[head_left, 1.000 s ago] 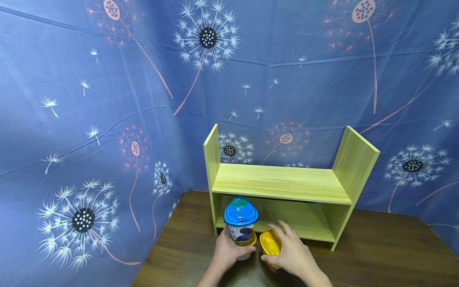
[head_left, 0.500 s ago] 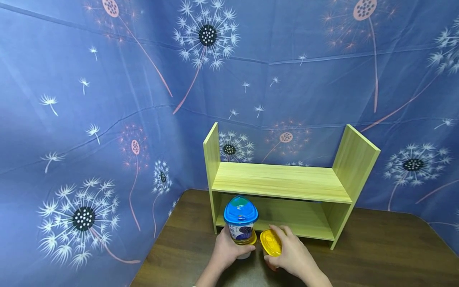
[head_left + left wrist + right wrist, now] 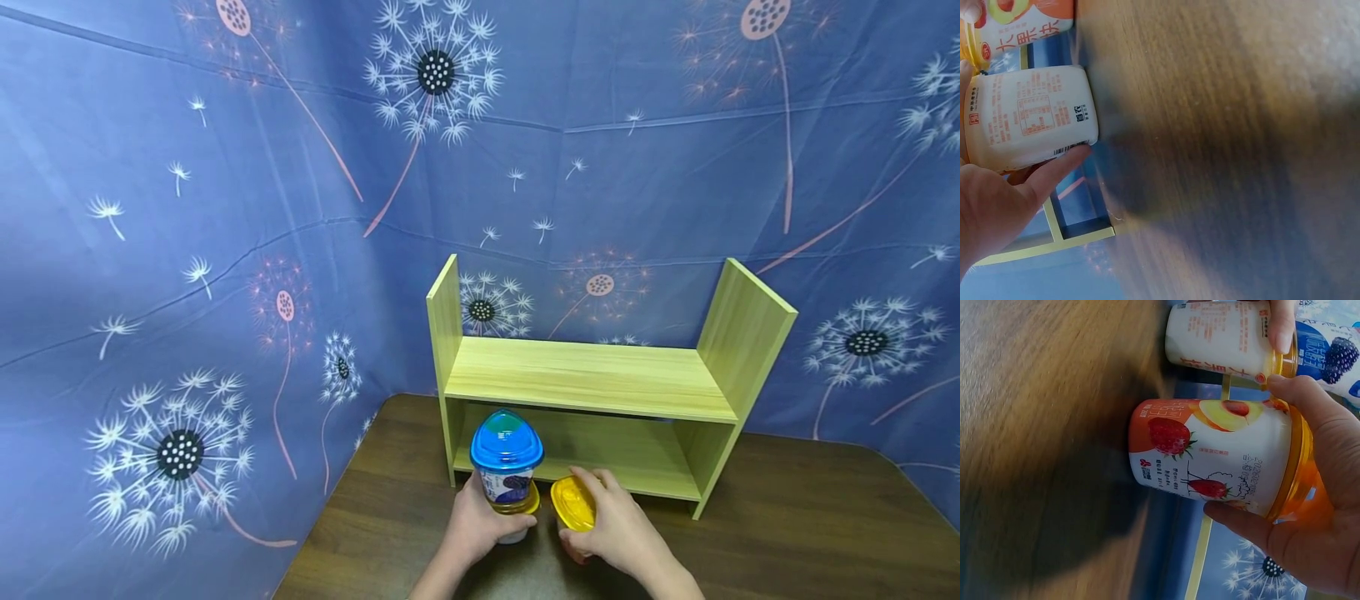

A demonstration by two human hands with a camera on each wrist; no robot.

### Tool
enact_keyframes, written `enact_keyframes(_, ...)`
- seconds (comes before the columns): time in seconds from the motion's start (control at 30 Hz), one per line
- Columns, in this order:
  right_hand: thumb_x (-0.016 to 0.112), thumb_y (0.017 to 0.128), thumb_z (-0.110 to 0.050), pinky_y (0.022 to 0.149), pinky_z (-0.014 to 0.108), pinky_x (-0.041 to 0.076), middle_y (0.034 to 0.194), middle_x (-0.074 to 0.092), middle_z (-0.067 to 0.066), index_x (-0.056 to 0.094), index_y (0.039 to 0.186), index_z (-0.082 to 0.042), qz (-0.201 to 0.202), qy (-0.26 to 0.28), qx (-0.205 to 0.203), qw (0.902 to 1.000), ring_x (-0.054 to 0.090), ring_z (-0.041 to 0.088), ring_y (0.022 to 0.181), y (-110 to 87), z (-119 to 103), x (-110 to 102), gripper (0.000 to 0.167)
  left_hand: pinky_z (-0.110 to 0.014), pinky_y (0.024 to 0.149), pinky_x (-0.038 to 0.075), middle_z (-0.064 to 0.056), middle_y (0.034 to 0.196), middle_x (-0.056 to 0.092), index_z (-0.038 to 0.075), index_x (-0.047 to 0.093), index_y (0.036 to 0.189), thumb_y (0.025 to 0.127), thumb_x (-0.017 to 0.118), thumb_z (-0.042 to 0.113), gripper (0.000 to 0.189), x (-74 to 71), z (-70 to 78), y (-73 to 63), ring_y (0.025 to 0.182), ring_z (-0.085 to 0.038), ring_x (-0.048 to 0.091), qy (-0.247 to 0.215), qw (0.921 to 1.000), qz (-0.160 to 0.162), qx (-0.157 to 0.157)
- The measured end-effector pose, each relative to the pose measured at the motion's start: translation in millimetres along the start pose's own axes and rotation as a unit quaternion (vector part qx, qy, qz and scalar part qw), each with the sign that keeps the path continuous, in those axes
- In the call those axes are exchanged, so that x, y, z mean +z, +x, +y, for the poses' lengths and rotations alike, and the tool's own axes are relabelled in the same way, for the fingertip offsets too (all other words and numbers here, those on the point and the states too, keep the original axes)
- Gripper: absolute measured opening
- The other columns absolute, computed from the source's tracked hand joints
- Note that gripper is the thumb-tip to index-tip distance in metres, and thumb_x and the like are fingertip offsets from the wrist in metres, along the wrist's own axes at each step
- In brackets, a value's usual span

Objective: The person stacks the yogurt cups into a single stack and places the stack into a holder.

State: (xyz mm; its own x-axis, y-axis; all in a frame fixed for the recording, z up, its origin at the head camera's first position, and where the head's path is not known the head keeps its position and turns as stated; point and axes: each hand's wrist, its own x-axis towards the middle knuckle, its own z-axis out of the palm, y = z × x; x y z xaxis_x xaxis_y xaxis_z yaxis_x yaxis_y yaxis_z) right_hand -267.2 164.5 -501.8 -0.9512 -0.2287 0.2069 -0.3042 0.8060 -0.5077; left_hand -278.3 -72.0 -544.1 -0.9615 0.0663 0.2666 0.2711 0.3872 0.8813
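Note:
My left hand (image 3: 476,527) grips a white yogurt cup (image 3: 1035,119) low on the table, thumb and fingers curled round its side. Stacked on that cup is a second yogurt cup (image 3: 507,442) with a clear blue lid and a blackberry print (image 3: 1335,356). To the right, my right hand (image 3: 618,529) holds a yellow-lidded yogurt cup (image 3: 573,502) between thumb and fingers near its rim. Strawberries and a peach are printed on this cup (image 3: 1210,456), as the right wrist view shows. Its base is close to the tabletop, and a narrow gap parts it from the stack.
Just behind the cups stands a two-level wooden shelf (image 3: 592,379) with tall side panels. Both hands work over a dark brown wooden table (image 3: 817,517). Blue cloth with dandelion prints (image 3: 645,192) hangs at the back and along the left.
My right hand has shifted slightly to the right with the yellow-lidded yogurt cup, its fingers closer round it. The left hand and the stacked cups stay nearly in place.

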Motion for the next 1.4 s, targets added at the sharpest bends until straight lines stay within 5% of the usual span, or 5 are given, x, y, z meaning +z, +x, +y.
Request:
enact_keyframes(0.93, 0.094, 0.063, -0.039, 0.062, 0.031, 0.050, 0.125, 0.057, 0.011, 0.057, 0.138, -0.017, 0.008, -0.026, -0.044, 0.9987, 0.056, 0.016, 0.080, 3.5, -20, -68, 0.086, -0.041, 0.099, 0.049, 0.002, 0.123, 0.064, 0.013, 0.051, 0.135, 0.061, 0.099, 0.031, 0.090, 0.8, 0.5, 0.1, 0.112, -0.019, 0.062, -0.025, 0.9994, 0.002, -0.024)
enact_keyframes(1.4, 0.090, 0.069, -0.040, 0.061, 0.030, 0.049, 0.122, 0.055, 0.008, 0.058, 0.139, -0.016, 0.046, -0.040, -0.095, 0.9936, 0.054, 0.012, 0.077, 9.0, -37, -98, 0.081, -0.041, 0.098, 0.050, 0.001, 0.122, 0.064, 0.013, 0.051, 0.134, 0.060, 0.098, 0.034, 0.091, 0.8, -4.6, 1.4, 0.111, -0.020, 0.063, -0.022, 0.9997, 0.004, 0.007)
